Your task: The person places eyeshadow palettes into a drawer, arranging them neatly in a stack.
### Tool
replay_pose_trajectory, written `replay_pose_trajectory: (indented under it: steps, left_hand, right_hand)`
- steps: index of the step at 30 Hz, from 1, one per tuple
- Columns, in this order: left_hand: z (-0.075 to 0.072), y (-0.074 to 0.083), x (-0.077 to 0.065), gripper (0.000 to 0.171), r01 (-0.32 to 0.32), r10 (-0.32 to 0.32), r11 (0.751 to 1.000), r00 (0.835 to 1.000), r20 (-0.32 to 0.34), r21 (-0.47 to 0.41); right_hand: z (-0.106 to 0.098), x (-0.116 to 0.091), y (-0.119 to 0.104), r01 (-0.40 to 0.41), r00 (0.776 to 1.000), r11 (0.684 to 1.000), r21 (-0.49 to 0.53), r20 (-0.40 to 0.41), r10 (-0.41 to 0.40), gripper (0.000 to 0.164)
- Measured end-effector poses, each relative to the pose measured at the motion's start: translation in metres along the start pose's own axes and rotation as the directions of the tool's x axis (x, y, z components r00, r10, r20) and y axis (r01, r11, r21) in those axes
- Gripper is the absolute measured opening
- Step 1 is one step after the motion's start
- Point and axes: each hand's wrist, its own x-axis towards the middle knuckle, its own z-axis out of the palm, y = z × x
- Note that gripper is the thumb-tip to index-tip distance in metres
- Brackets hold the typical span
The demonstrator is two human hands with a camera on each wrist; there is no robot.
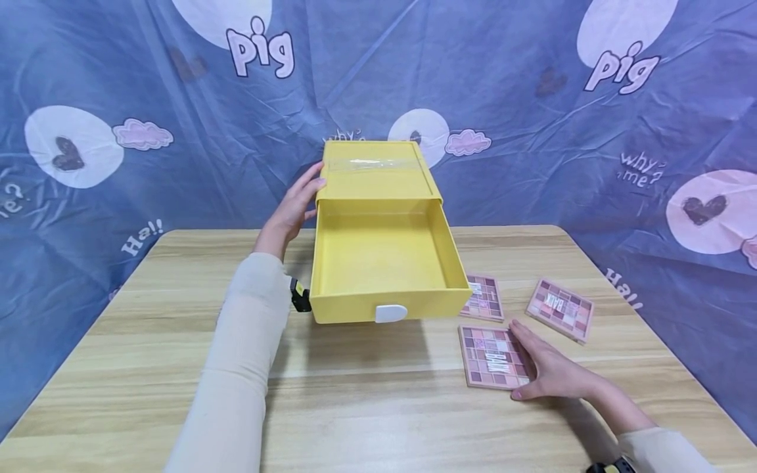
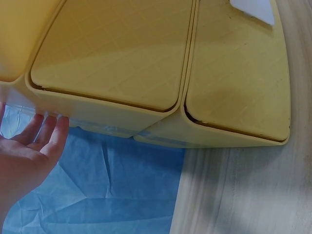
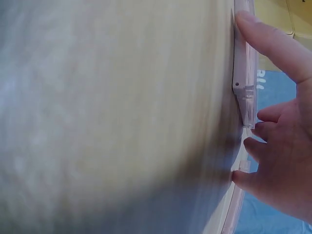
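Note:
A yellow plastic drawer unit stands at the back of the table, its top drawer pulled out toward me and bare inside. My left hand rests against the unit's left side near the top, fingertips touching the wall in the left wrist view. At the right, my right hand spans the right end of a pink eyeshadow palette lying on the table. Its thumb sits on the near edge, the fingers at the far edge. Lower drawers show in the left wrist view.
Two more eyeshadow palettes lie behind the right hand: one beside the drawer, partly hidden by it, another farther right. A white handle juts from the drawer front. A blue printed cloth hangs behind the wooden table.

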Motion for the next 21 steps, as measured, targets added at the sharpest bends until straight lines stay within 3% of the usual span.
replay_pose_trajectory:
  steps: [11, 21]
  left_hand:
    - [0.0000, -0.0020, -0.0001, 0.054, -0.008, 0.008, 1.000, 1.000, -0.004, 0.000]
    - [0.0000, -0.0038, 0.0015, 0.053, -0.020, 0.020, 1.000, 1.000, -0.002, -0.003]
  right_hand:
    - [0.0011, -0.0001, -0.0029, -0.085, 0.996, 0.996, 0.018, -0.002, 0.085, 0.111]
    - [-0.0003, -0.0002, -0.0031, -0.141, 0.989, 0.987, -0.071, -0.053, 0.138, 0.109]
